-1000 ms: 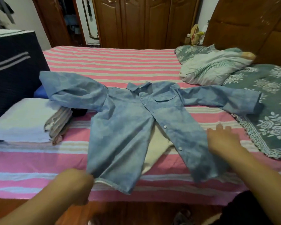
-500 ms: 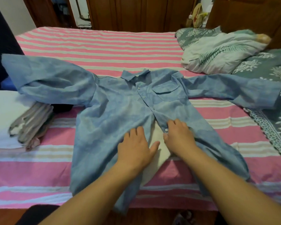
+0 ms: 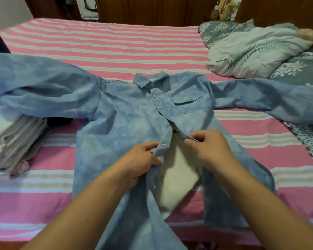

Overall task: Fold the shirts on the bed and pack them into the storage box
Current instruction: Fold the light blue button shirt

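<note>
Blue shirt (image 3: 126, 112) lies flat on the bed (image 3: 105, 42); both hands pinch its open placket edges, left hand (image 3: 143, 163), right hand (image 3: 208, 150).

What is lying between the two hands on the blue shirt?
In the head view, cream-white inner cloth shows between the left hand and right hand, where the blue button-up shirt gapes.

1. A bed (image 3: 116, 44) carries everything; its cover has pink, white and beige stripes running from side to side.
2. A blue button-front shirt (image 3: 126, 123) lies spread face up across the middle, its hem hanging over the near edge and its sleeves reaching toward the left and right edges.
3. A stack of folded clothes (image 3: 16, 141) sits at the left edge, under the shirt's sleeve.
4. A bunched white and green quilt (image 3: 251, 51) lies at the far right corner.
5. A grey-green floral blanket (image 3: 304, 69) covers the right edge.
</note>
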{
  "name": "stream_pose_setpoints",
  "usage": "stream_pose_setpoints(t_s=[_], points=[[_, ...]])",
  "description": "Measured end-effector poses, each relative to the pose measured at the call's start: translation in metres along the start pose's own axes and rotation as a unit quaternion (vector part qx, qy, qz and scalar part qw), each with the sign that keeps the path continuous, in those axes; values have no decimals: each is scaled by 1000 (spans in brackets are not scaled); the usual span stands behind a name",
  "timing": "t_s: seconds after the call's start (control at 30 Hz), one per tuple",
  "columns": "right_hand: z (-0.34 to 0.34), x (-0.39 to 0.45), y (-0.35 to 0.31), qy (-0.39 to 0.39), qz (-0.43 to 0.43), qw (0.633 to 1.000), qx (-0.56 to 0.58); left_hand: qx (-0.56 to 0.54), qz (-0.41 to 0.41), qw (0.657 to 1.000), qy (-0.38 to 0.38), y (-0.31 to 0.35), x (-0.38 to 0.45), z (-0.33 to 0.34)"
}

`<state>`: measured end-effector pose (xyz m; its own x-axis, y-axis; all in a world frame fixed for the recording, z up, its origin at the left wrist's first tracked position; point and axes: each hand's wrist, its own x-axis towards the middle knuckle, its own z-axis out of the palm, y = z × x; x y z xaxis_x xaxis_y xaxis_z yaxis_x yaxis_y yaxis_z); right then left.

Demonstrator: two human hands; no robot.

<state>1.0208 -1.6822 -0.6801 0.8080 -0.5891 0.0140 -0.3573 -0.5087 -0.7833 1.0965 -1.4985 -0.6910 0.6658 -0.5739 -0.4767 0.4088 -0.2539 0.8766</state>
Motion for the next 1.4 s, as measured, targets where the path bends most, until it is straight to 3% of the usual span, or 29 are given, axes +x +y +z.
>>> stream_pose_setpoints(t_s=[0.1, 0.2, 0.3, 0.47, 0.67, 0.87, 1.03, 1.13, 1.27, 1.4], points=[[14, -3, -2, -13, 17, 999, 35, 37, 16, 999, 34, -6, 6, 8], [29, -10, -4, -39, 6, 999, -21, 17, 24, 998, 46, -7, 7, 15], [39, -15, -6, -45, -20, 995, -90, -4, 29, 999, 31, -9, 7, 13], [41, -15, -4, -63, -21, 995, -81, 6, 45, 999, 4, -13, 0, 16], [43, -23, -5, -63, -79, 979, -175, -51, 44, 995, 69, -20, 8, 19], [57, -40, 0, 45, -175, 955, -234, -7, 67, 993, 100, -25, 7, 22], [62, -43, -1, 53, -163, 967, -188, 32, 77, 986, 141, -29, 12, 24], [63, -42, -1, 36, -156, 960, -228, 77, 87, 983, 141, -30, 13, 23], [65, -43, -1, 71, -199, 932, -294, 96, 85, 983, 128, -32, 12, 25], [71, -46, 2, 82, -207, 936, -273, 12, 67, 992, 110, -35, 12, 24]])
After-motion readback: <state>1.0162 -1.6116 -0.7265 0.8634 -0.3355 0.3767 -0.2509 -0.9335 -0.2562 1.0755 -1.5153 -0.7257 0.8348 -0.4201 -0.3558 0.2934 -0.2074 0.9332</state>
